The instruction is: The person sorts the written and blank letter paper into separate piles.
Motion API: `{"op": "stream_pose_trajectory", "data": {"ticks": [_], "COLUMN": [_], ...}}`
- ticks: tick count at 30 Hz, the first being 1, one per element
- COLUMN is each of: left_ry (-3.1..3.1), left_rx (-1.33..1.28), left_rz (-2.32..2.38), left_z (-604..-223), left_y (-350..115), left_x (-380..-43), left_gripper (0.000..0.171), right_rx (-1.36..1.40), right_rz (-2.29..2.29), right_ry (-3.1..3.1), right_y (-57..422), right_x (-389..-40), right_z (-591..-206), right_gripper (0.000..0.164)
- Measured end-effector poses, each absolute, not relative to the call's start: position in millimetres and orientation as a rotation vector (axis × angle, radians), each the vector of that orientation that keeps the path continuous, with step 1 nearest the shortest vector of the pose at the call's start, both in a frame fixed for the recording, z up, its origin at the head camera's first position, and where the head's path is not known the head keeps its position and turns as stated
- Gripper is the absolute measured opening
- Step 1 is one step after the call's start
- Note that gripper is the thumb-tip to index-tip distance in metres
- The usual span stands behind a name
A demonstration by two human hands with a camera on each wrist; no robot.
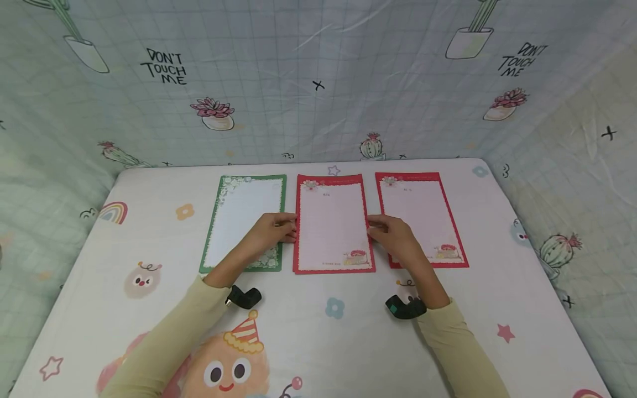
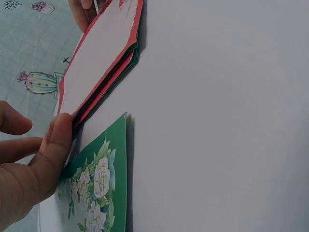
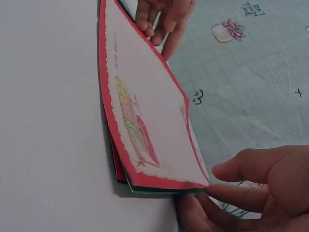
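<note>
Closest to you, a black wrist device [image 1: 246,298] sits at each cuff, over the pale counter [image 1: 358,354]. Past them, your left hand [image 1: 271,228] and right hand [image 1: 394,235] come in from opposite sides, each grip narrow and apparently pinching one long edge of the stack of red-bordered cards [image 1: 332,226]. Any move seems to turn on this: the stack lies between your hands, its long axis running away from you, with neither hand nearer. Your wrist views show its layers not quite flush. Just left, partly hidden by your left hand, lies a green-bordered card [image 1: 244,221]; just right, another red-bordered card [image 1: 420,207]. Behind the counter rises printed fabric [image 1: 269,110].
</note>
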State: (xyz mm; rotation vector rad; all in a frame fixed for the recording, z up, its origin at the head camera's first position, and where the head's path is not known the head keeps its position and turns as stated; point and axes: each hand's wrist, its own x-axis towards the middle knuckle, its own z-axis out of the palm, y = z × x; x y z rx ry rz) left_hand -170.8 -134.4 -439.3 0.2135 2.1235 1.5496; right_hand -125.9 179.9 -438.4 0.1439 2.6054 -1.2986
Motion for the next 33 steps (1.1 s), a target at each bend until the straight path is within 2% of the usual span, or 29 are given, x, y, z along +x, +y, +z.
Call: {"op": "stream_pose_trajectory", "data": {"ticks": [8,23,33], "left_ry": [2.171,2.018,1.916], "left_rx": [0.259,0.001,-0.01], "left_rz": [1.606,1.745,1.791], "left_z": [-439.8,-449.3,-449.3], "left_y": [-130.7,-115.2,-119.5], "left_x": [-168.8,-168.0,-170.0], "left_gripper": [0.04,0.041,0.053], "right_rx": [0.195,0.242,0.222], "right_rz": [-1.347,-1.437,-1.456], "right_ry": [2.648,2.613,2.595], "right_y": [172.2,165.3,170.0], "right_x": [-127.6,-130.5,-131.4], "right_z": [-439.4,-441.2,-441.6], "right_gripper": [0.046,0.034,0.05]}}
